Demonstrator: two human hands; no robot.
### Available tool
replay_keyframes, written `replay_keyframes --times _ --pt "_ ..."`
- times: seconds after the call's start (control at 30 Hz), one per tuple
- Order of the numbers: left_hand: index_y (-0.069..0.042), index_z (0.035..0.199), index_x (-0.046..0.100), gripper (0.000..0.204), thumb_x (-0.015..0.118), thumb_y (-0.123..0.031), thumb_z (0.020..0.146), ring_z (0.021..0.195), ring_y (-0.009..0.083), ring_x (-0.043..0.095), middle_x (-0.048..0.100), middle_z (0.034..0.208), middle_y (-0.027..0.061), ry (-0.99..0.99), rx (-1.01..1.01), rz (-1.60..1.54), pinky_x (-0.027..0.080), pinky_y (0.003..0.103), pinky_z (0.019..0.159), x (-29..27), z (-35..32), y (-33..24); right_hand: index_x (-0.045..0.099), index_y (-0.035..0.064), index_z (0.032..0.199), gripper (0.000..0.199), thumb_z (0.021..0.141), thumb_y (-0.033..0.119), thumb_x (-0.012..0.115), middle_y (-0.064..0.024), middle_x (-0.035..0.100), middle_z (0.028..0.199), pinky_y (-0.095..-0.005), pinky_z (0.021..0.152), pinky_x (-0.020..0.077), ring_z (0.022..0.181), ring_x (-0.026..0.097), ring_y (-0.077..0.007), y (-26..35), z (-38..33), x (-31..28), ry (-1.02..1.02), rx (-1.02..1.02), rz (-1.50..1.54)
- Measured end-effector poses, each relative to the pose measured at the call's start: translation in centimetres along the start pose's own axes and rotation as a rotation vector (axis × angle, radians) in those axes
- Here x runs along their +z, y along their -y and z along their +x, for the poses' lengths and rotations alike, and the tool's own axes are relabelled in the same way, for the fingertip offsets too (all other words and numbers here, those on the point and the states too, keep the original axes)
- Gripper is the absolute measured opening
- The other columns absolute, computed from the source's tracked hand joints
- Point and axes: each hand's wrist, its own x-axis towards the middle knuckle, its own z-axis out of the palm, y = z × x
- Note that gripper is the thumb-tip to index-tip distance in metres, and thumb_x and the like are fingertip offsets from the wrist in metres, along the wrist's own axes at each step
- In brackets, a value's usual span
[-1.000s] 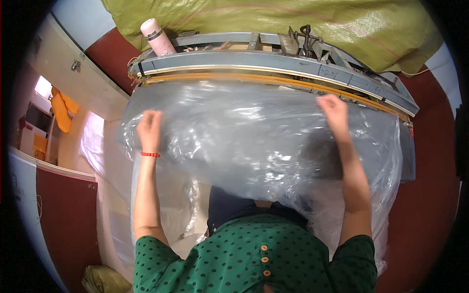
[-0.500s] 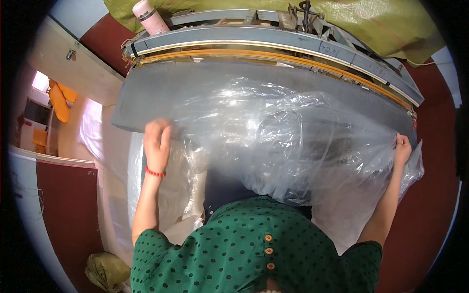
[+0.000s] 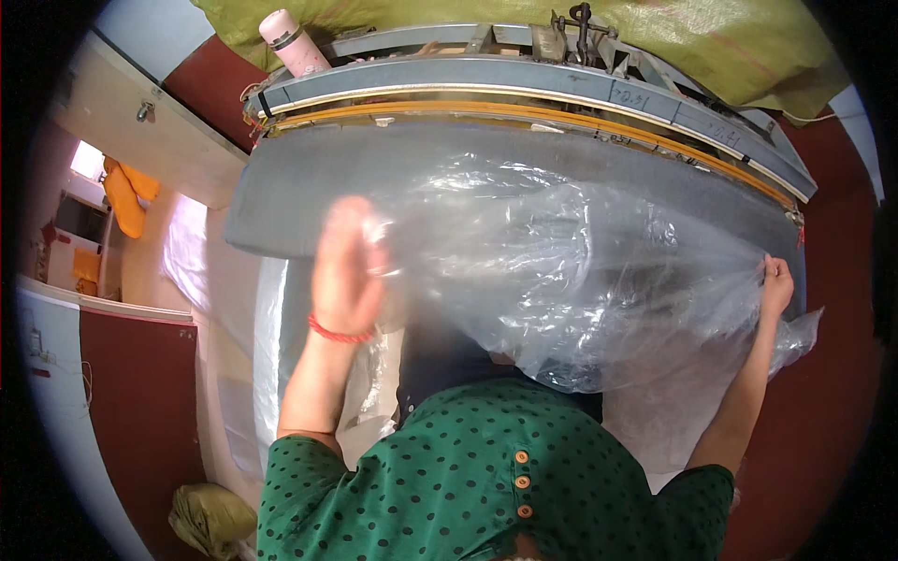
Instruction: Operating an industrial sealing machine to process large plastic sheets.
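A clear, crinkled plastic sheet point(image 3: 552, 271) lies across a long grey work surface point(image 3: 309, 178) and hangs over its near edge toward my body. My right hand point(image 3: 776, 280) pinches the sheet near its right end, drawing folds toward the fingers, and a loose corner dangles beside the wrist. At the sheet's left edge my left hand point(image 3: 348, 266), with a red bracelet on its wrist, is raised over the near edge of the grey surface. Motion smears its fingers, so I cannot see whether they grip the plastic.
Behind the grey surface runs a metal frame point(image 3: 440, 73) with an orange strip point(image 3: 449, 105) along it. A pink bottle point(image 3: 292, 45) and a dark metal clamp point(image 3: 582, 33) stand there. More plastic point(image 3: 269, 346) hangs at the left. A greenish sack point(image 3: 213, 519) sits low at left.
My left hand has moved right and inward, and the sheet's left part has shifted and flattened somewhat. My right hand keeps its pinch in nearly the same place.
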Motion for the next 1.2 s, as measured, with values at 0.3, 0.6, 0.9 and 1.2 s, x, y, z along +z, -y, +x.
replay_keyframes --times 0.3,0.6,0.9,1.2 --pt "-0.003 0.111 0.043 0.036 0.053 -0.009 0.077 0.056 0.0063 0.045 0.050 0.063 -0.0010 -0.294 0.056 0.991 0.037 0.020 0.049 -9.3 5.9 -1.7 0.056 0.0040 0.079 0.026 0.080 0.030 0.056 -0.0121 0.055 0.066 -0.0321 0.058 0.0400 0.059 0.049 -0.0226 -0.7 0.4 0.0 0.015 -0.005 0.020" --pt "-0.002 0.103 0.046 0.033 0.053 -0.001 0.070 0.081 0.0273 0.054 0.056 0.087 0.0122 -0.221 0.565 1.836 0.044 0.035 0.070 -7.4 5.4 -1.4 0.055 0.0024 0.078 0.027 0.080 0.029 0.056 -0.0108 0.053 0.065 -0.0297 0.059 0.0397 0.059 0.047 -0.0183 -0.3 0.0 -0.6 0.010 -0.009 0.024" --pt "-0.001 0.103 0.053 0.027 0.055 -0.010 0.078 0.091 0.0295 0.054 0.058 0.094 0.0151 0.216 0.669 1.868 0.043 0.036 0.077 -7.2 12.7 0.6 0.054 0.0002 0.076 0.025 0.079 0.024 0.059 -0.0063 0.051 0.063 -0.0260 0.061 0.0395 0.060 0.043 -0.0121 -2.5 0.2 -0.1 -0.013 -0.006 0.142" --pt "-0.005 0.079 0.061 0.016 0.059 -0.019 0.072 0.068 0.0289 0.058 0.061 0.077 0.0108 -0.305 0.393 1.796 0.045 0.037 0.065 -6.9 18.1 1.7 0.055 -0.0003 0.076 0.025 0.079 0.025 0.060 -0.0009 0.053 0.066 -0.0231 0.061 0.0386 0.063 0.043 -0.0086 -4.8 1.2 0.2 -0.032 0.045 0.204"
